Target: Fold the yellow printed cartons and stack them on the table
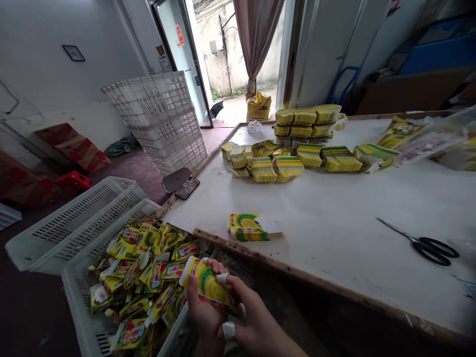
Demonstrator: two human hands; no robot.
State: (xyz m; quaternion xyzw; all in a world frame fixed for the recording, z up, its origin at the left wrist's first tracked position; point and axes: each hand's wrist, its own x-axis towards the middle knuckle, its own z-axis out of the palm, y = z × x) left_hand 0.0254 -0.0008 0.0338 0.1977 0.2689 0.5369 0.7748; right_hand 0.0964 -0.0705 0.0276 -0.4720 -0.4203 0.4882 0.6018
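Both my hands hold one small yellow-green printed carton just above the near edge of a white crate. My left hand grips it from below with fingers wrapped round. My right hand, with white tape on its fingertips, pinches its right side. The crate is full of several folded cartons of the same kind. A short stack of flat carton blanks lies on the white table near its front edge, closest to my hands.
Bundles of flat blanks are piled at the table's far side. Black scissors lie at the right. Two phones rest on the table's left corner. Stacked white crates stand by an open doorway.
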